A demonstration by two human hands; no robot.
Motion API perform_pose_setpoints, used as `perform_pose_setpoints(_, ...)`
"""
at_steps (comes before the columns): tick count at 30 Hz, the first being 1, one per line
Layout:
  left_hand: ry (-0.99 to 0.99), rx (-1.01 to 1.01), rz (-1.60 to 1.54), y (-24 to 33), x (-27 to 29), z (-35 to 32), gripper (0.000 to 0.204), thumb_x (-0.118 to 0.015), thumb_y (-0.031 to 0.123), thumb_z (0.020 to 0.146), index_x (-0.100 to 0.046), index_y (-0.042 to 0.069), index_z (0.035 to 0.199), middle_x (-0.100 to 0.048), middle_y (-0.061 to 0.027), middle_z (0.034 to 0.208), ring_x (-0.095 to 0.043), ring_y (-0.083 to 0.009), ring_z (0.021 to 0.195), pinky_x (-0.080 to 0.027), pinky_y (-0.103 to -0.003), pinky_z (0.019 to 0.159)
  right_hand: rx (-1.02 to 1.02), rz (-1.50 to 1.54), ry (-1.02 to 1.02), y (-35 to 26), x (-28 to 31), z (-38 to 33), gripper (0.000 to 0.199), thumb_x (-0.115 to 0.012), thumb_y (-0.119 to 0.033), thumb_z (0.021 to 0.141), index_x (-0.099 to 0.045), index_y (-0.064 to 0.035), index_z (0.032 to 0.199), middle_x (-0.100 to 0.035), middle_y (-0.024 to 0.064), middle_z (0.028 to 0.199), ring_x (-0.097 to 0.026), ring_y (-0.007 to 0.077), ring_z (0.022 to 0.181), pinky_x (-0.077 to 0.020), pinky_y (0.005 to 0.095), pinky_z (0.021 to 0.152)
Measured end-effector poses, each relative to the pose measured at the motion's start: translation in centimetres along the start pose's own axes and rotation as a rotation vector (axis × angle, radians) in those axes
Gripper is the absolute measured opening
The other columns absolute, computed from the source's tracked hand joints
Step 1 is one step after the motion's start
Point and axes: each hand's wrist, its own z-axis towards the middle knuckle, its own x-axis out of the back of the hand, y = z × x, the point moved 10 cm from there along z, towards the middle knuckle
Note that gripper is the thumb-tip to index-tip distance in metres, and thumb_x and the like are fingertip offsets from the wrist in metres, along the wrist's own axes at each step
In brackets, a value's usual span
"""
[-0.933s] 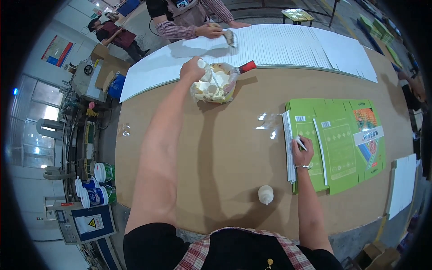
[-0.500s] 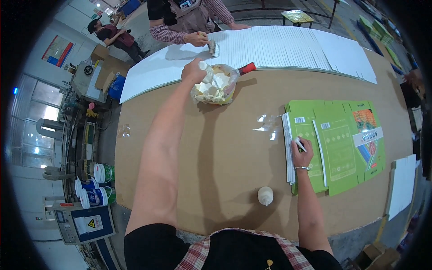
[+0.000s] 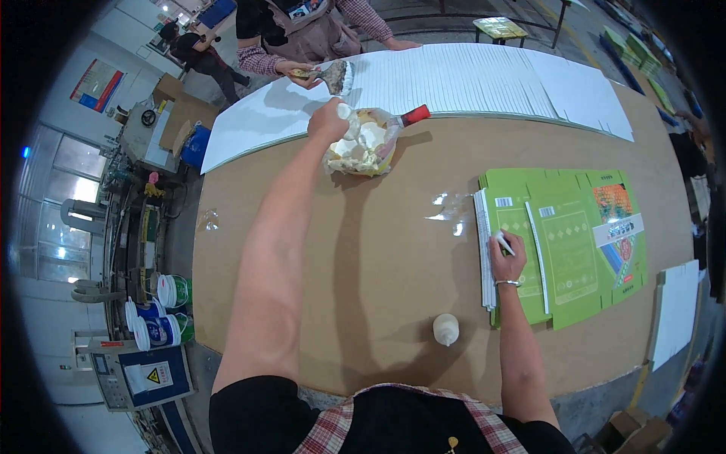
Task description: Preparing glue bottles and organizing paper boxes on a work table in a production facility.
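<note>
Our left hand point(image 3: 330, 122) reaches far out to about eleven o'clock on the brown cardboard-covered table point(image 3: 318, 250). Its fingers are closed narrowly on a small white scrap point(image 3: 344, 111) at the mouth of the clear plastic bag of white and yellowish scraps point(image 3: 361, 144). The bag lies slumped just beside the hand at its four o'clock, crinkled, with a red-handled tool point(image 3: 414, 114) poking out at its two o'clock.

Our right hand point(image 3: 507, 257) rests at about three o'clock, curled around a short white stick-like piece point(image 3: 504, 243) and pressing on the flat green printed carton sheet point(image 3: 563, 242). Under the sheet's left edge, a stack of white-edged sheets point(image 3: 485, 250) shows.

We count one bag, one white squeeze bottle point(image 3: 446, 329) at five o'clock near our body, and one crumpled clear film point(image 3: 452, 206) between bag and carton.

At twelve o'clock another person's hands point(image 3: 302, 72) hold a wide brush point(image 3: 336, 76) over a long row of overlapped white sheets point(image 3: 469, 76).
</note>
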Motion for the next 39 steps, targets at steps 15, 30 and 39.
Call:
perform_pose_setpoints(15,-0.021,0.046,0.053,0.6,-0.1,-0.7,0.042,-0.061,0.016,0.065,-0.055,0.020,0.107,-0.065,-0.0114,0.093,-0.062,-0.0293,0.086,-0.049,-0.039,0.073,0.005,0.007,-0.007,-0.2,0.2,-0.2,0.025,-0.073,-0.007,0.069,-0.063,0.0000,0.091,-0.058,0.0111,0.085,-0.059,0.0202,0.073,-0.0503,0.0287,0.064)
perform_pose_setpoints(30,-0.094,0.077,-0.036,0.8,-2.2,0.9,0.050,-0.063,0.020,0.066,-0.050,0.019,0.114,-0.062,-0.0146,0.102,-0.059,-0.0317,0.095,-0.047,-0.041,0.080,0.060,-0.103,0.069,-0.2,1.8,0.7,0.024,-0.073,-0.011,0.068,-0.062,-0.0011,0.087,-0.059,0.0128,0.083,-0.059,0.0244,0.072,-0.0490,0.0326,0.066)
perform_pose_setpoints(39,-0.059,0.093,-0.326,-2.2,-1.4,-1.6,0.045,-0.071,0.016,0.066,-0.050,0.011,0.105,-0.060,-0.0089,0.069,-0.054,-0.0170,0.043,-0.042,-0.031,0.038,0.020,-0.029,0.026,0.1,1.1,-0.8,0.027,-0.075,-0.015,0.066,-0.062,-0.0009,0.085,-0.058,0.0123,0.081,-0.059,0.0248,0.072,-0.0490,0.0316,0.065)
